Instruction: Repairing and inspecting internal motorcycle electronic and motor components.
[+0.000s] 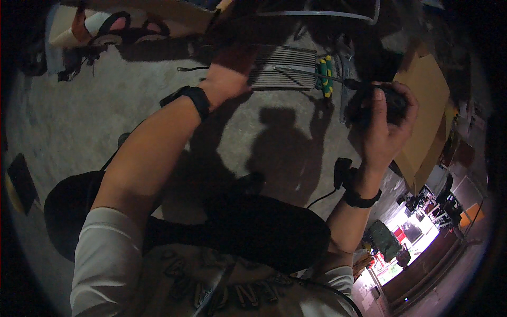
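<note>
A finned grey metal block (288, 59) lies on the concrete floor, its ridges running left to right. My left hand (228, 76) is closed over its left end; the fingers are deep in shadow. In my right hand (390, 113) is a black power drill (364, 101), my fingers wrapped round its dark body. A long thin bit (311, 74) runs leftward from it across the block's fins; whether its tip touches is hard to see. Green-and-yellow tool handles (326, 76) sit beside the block's right end.
An open cardboard box (428, 100) stands on the right. Another carton (182, 18) is at the far left, with dark items below it. A thin cable (191, 68) lies left of the block. My shadow falls on the floor (132, 90). Bright clutter (406, 232) shows at lower right.
</note>
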Action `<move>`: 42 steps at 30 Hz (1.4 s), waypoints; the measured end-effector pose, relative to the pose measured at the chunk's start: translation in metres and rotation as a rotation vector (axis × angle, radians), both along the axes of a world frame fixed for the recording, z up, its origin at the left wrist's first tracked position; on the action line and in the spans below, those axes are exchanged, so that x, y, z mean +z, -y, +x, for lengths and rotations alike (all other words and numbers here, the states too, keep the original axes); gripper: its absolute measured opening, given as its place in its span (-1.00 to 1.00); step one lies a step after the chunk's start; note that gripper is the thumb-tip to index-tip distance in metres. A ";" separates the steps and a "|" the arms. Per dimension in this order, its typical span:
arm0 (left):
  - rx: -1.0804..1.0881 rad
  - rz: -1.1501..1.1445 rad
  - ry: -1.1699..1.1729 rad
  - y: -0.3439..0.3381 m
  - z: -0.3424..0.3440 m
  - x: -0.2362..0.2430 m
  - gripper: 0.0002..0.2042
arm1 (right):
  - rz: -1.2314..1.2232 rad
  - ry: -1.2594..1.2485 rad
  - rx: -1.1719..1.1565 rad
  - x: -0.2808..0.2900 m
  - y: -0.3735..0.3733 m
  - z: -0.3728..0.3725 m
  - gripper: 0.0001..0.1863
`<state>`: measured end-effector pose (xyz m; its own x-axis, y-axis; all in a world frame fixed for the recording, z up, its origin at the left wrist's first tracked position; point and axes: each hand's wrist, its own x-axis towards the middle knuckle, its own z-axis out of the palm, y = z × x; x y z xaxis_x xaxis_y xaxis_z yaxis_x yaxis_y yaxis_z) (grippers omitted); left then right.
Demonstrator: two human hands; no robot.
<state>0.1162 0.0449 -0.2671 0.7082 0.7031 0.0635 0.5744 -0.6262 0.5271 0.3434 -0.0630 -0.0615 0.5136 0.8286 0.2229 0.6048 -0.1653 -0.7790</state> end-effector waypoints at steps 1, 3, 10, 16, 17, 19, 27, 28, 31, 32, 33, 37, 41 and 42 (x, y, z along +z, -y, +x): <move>0.001 0.043 0.031 0.000 0.000 -0.003 -0.22 | 0.001 0.014 -0.010 -0.001 -0.001 0.000 -0.68; 0.004 0.085 0.059 0.000 0.000 -0.003 -0.24 | -0.013 0.054 -0.014 0.003 -0.002 -0.003 -0.68; 0.009 -0.059 0.035 0.001 -0.001 0.005 -0.17 | -0.030 0.031 -0.020 0.009 -0.003 -0.005 -0.67; -0.010 -0.017 0.037 0.002 -0.003 -0.009 -0.15 | 0.088 -0.040 -0.279 0.009 0.033 0.017 -0.71; -0.002 0.028 0.076 0.002 -0.005 -0.010 -0.25 | 0.093 -0.031 -0.293 0.007 0.045 0.023 -0.71; -0.037 -0.062 0.035 0.000 -0.005 -0.007 -0.14 | 0.111 -0.088 -0.445 0.003 0.075 0.036 -0.73; -0.060 -0.094 -0.034 -0.005 0.001 0.003 -0.01 | 0.098 -0.309 -0.847 -0.071 0.200 0.048 -0.76; -0.073 -0.106 -0.051 -0.006 0.000 0.005 -0.02 | 0.168 -0.472 -0.909 -0.089 0.212 0.049 -0.77; -0.107 -0.069 -0.034 -0.005 0.000 0.003 0.01 | 0.203 -0.715 -0.934 -0.130 0.233 0.052 -0.84; -0.112 -0.018 -0.009 -0.004 0.001 0.001 0.04 | 0.215 -0.711 -0.942 -0.142 0.241 0.056 -0.84; -0.117 -0.008 -0.018 -0.005 -0.004 -0.001 0.04 | 0.184 -0.823 -0.916 -0.161 0.247 0.057 -0.80; -0.086 0.004 -0.125 -0.002 0.008 0.007 0.10 | 0.104 -1.081 -0.649 -0.221 0.276 0.070 -0.80; -0.036 -0.027 -0.171 -0.005 0.010 -0.004 0.13 | -0.021 -0.961 -0.473 -0.281 0.296 0.105 -0.85; -0.044 -0.021 -0.175 -0.005 0.012 -0.001 0.13 | 0.085 -0.975 -0.505 -0.291 0.293 0.098 -0.83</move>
<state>0.1282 0.0495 -0.2681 0.7375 0.6708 -0.0779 0.6308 -0.6431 0.4342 0.4415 -0.3564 -0.3530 0.7756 0.4744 -0.4163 -0.3984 -0.1437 -0.9059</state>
